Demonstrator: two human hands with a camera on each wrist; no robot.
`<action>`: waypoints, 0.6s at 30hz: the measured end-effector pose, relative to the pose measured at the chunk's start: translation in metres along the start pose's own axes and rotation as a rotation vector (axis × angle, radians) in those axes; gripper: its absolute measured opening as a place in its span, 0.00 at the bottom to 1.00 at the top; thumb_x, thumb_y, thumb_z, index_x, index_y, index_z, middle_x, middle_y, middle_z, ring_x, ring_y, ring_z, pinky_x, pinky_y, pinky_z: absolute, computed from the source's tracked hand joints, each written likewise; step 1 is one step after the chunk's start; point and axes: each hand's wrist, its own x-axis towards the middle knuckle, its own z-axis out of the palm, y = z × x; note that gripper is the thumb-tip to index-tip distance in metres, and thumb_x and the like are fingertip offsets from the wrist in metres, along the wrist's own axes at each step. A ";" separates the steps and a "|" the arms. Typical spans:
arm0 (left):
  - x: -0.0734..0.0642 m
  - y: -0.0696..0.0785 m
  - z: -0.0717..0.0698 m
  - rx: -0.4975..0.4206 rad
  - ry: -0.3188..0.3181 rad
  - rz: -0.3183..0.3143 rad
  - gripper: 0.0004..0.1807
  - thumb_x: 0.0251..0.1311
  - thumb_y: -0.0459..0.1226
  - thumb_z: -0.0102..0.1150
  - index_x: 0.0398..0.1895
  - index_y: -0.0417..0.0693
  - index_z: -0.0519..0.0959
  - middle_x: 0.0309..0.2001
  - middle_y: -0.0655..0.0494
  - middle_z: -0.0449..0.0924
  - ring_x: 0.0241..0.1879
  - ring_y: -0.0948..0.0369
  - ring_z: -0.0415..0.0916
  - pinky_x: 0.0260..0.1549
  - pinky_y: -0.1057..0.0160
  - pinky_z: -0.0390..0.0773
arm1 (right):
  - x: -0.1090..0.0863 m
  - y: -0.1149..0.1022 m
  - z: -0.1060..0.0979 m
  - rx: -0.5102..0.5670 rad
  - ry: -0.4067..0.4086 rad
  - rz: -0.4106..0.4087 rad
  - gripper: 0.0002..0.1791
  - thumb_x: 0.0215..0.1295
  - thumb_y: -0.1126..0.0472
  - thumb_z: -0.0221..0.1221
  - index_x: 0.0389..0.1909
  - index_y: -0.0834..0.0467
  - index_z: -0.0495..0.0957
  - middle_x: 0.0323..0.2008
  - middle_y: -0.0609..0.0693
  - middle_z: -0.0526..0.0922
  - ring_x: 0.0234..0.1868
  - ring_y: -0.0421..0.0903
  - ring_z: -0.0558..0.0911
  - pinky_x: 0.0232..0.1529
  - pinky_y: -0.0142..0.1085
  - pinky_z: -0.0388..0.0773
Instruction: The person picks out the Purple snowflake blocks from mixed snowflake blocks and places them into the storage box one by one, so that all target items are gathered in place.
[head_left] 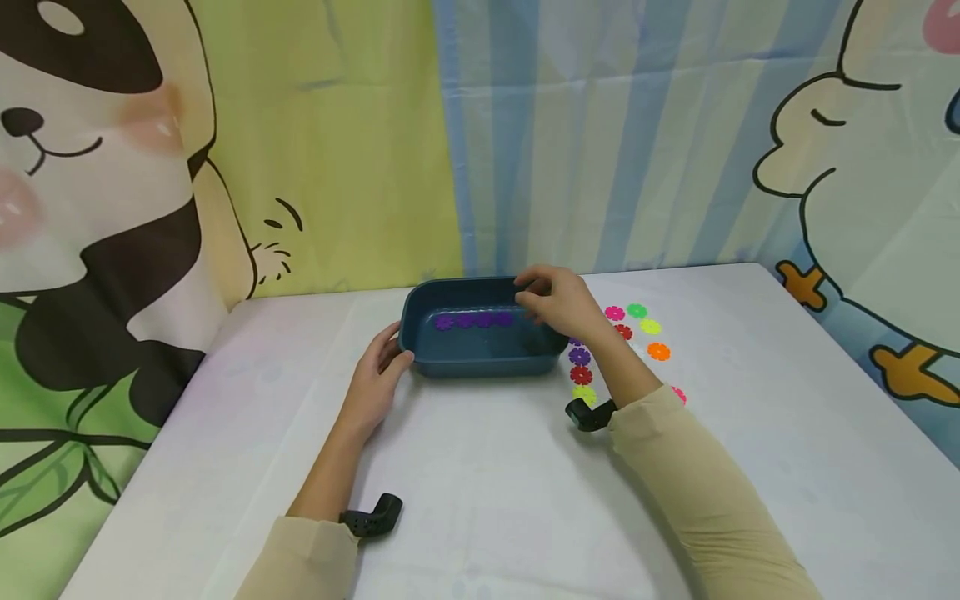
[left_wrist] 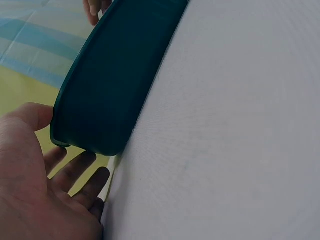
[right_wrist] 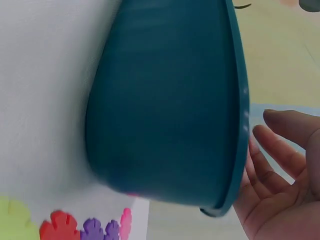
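Note:
A dark blue-green rectangular basin (head_left: 483,367) stands on the table. Inside it, several purple flower-shaped discs (head_left: 465,321) lie in a row. My left hand (head_left: 375,383) is at the basin's left end; in the left wrist view its thumb (left_wrist: 37,116) touches the rim and the other fingers spread along the end wall. Over the right end hovers my right hand (head_left: 558,300), bent at the fingers. From the right wrist, the thumb (right_wrist: 287,125) and forefinger show apart, with nothing seen between them. The basin wall hides part of the right fingertips.
Right of the basin lie loose flower discs, among them orange (head_left: 659,352), green (head_left: 637,311), red (head_left: 581,375) and purple (head_left: 580,357) ones, some under the right forearm. The white table (head_left: 480,483) meets a printed cloth backdrop (head_left: 360,167) behind the basin.

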 end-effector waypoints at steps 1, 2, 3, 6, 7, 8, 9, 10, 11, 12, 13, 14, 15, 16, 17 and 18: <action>0.000 0.000 0.000 0.000 -0.003 0.002 0.32 0.78 0.42 0.52 0.81 0.55 0.58 0.74 0.43 0.69 0.75 0.49 0.65 0.77 0.47 0.61 | -0.001 0.001 -0.002 0.018 0.008 -0.002 0.19 0.75 0.56 0.59 0.62 0.55 0.78 0.48 0.59 0.84 0.41 0.58 0.88 0.45 0.46 0.88; 0.000 0.000 0.000 0.001 -0.005 0.004 0.32 0.78 0.42 0.51 0.81 0.55 0.58 0.75 0.43 0.69 0.75 0.49 0.65 0.77 0.47 0.61 | -0.003 0.002 -0.004 0.034 0.014 -0.004 0.18 0.75 0.56 0.59 0.62 0.55 0.78 0.48 0.59 0.84 0.42 0.59 0.88 0.45 0.47 0.88; 0.001 0.000 0.000 0.004 -0.007 0.006 0.32 0.78 0.42 0.51 0.82 0.55 0.58 0.75 0.43 0.69 0.75 0.49 0.65 0.77 0.47 0.61 | -0.004 0.002 -0.005 0.053 0.020 -0.003 0.18 0.75 0.57 0.59 0.62 0.55 0.78 0.48 0.59 0.84 0.43 0.60 0.88 0.45 0.46 0.88; 0.001 -0.001 0.000 0.010 -0.004 0.007 0.32 0.78 0.42 0.51 0.81 0.54 0.58 0.74 0.44 0.69 0.75 0.49 0.65 0.77 0.47 0.61 | -0.008 0.004 -0.011 0.084 0.036 -0.005 0.18 0.75 0.57 0.59 0.62 0.56 0.78 0.50 0.60 0.84 0.46 0.62 0.87 0.44 0.44 0.88; 0.001 -0.001 0.000 0.011 -0.004 0.009 0.32 0.78 0.42 0.51 0.81 0.54 0.58 0.74 0.44 0.69 0.75 0.49 0.65 0.76 0.47 0.61 | -0.010 0.005 -0.013 0.086 0.045 -0.004 0.18 0.75 0.57 0.60 0.62 0.56 0.78 0.50 0.59 0.84 0.46 0.61 0.87 0.44 0.44 0.89; 0.001 -0.001 0.000 0.012 -0.002 0.009 0.32 0.78 0.42 0.51 0.81 0.54 0.58 0.74 0.44 0.69 0.75 0.49 0.65 0.76 0.47 0.62 | -0.011 0.005 -0.015 0.089 0.051 -0.001 0.18 0.75 0.57 0.60 0.62 0.56 0.78 0.50 0.59 0.84 0.46 0.60 0.87 0.44 0.43 0.89; 0.002 -0.001 -0.001 0.013 0.000 0.009 0.32 0.78 0.42 0.51 0.81 0.54 0.58 0.74 0.44 0.69 0.75 0.50 0.66 0.76 0.47 0.62 | -0.013 0.006 -0.017 0.092 0.057 0.001 0.19 0.75 0.57 0.60 0.63 0.56 0.78 0.51 0.59 0.84 0.46 0.60 0.87 0.44 0.43 0.89; 0.002 -0.001 -0.001 0.015 0.003 0.006 0.32 0.78 0.42 0.51 0.81 0.54 0.58 0.74 0.44 0.69 0.75 0.50 0.66 0.76 0.47 0.62 | -0.014 0.007 -0.018 0.091 0.062 0.004 0.19 0.75 0.57 0.60 0.63 0.56 0.78 0.51 0.58 0.84 0.45 0.59 0.87 0.45 0.43 0.89; 0.002 -0.001 -0.001 0.017 0.002 0.006 0.32 0.78 0.42 0.51 0.81 0.54 0.58 0.75 0.44 0.69 0.75 0.50 0.65 0.76 0.47 0.62 | -0.015 0.008 -0.020 0.090 0.068 0.008 0.19 0.75 0.56 0.60 0.63 0.56 0.77 0.52 0.58 0.84 0.45 0.57 0.87 0.45 0.43 0.88; 0.002 -0.001 -0.001 0.019 0.001 0.007 0.32 0.78 0.42 0.50 0.82 0.54 0.58 0.75 0.44 0.69 0.75 0.49 0.65 0.76 0.47 0.62 | -0.016 0.009 -0.021 0.088 0.073 0.012 0.19 0.75 0.56 0.60 0.64 0.56 0.77 0.52 0.57 0.84 0.45 0.56 0.87 0.45 0.43 0.88; 0.002 -0.001 -0.001 0.019 0.000 0.007 0.32 0.78 0.42 0.50 0.82 0.54 0.57 0.75 0.44 0.69 0.75 0.49 0.65 0.76 0.47 0.62 | -0.017 0.010 -0.022 0.087 0.078 0.015 0.20 0.75 0.56 0.60 0.64 0.56 0.77 0.52 0.57 0.84 0.44 0.55 0.87 0.45 0.42 0.88; 0.002 -0.001 -0.001 0.019 0.000 0.005 0.32 0.78 0.42 0.50 0.82 0.54 0.58 0.75 0.44 0.69 0.75 0.49 0.65 0.76 0.47 0.62 | -0.019 0.011 -0.023 0.091 0.083 0.019 0.20 0.75 0.56 0.60 0.64 0.57 0.77 0.52 0.58 0.84 0.44 0.55 0.87 0.45 0.42 0.88; 0.002 -0.001 -0.001 0.019 0.000 0.004 0.32 0.78 0.42 0.50 0.82 0.54 0.58 0.75 0.44 0.69 0.75 0.49 0.65 0.76 0.47 0.62 | -0.020 0.012 -0.024 0.095 0.087 0.020 0.20 0.75 0.56 0.60 0.64 0.57 0.77 0.52 0.58 0.84 0.44 0.55 0.87 0.45 0.42 0.88; 0.002 -0.001 -0.001 0.019 -0.002 0.005 0.32 0.78 0.42 0.50 0.82 0.54 0.58 0.75 0.43 0.69 0.75 0.49 0.65 0.76 0.47 0.62 | -0.021 0.013 -0.025 0.099 0.091 0.022 0.20 0.75 0.56 0.60 0.64 0.57 0.77 0.52 0.58 0.84 0.44 0.54 0.86 0.45 0.42 0.88; 0.002 -0.001 -0.001 0.017 -0.005 0.006 0.32 0.78 0.42 0.50 0.82 0.54 0.57 0.75 0.43 0.69 0.75 0.48 0.65 0.76 0.46 0.61 | -0.023 0.014 -0.025 0.103 0.099 0.026 0.20 0.75 0.56 0.60 0.64 0.57 0.77 0.52 0.59 0.84 0.43 0.54 0.86 0.45 0.42 0.88; 0.001 -0.001 -0.001 0.014 -0.007 0.007 0.32 0.78 0.42 0.50 0.82 0.54 0.57 0.75 0.43 0.69 0.75 0.48 0.65 0.76 0.46 0.61 | -0.024 0.016 -0.026 0.106 0.106 0.028 0.20 0.75 0.56 0.59 0.64 0.56 0.78 0.52 0.59 0.84 0.43 0.54 0.86 0.46 0.44 0.88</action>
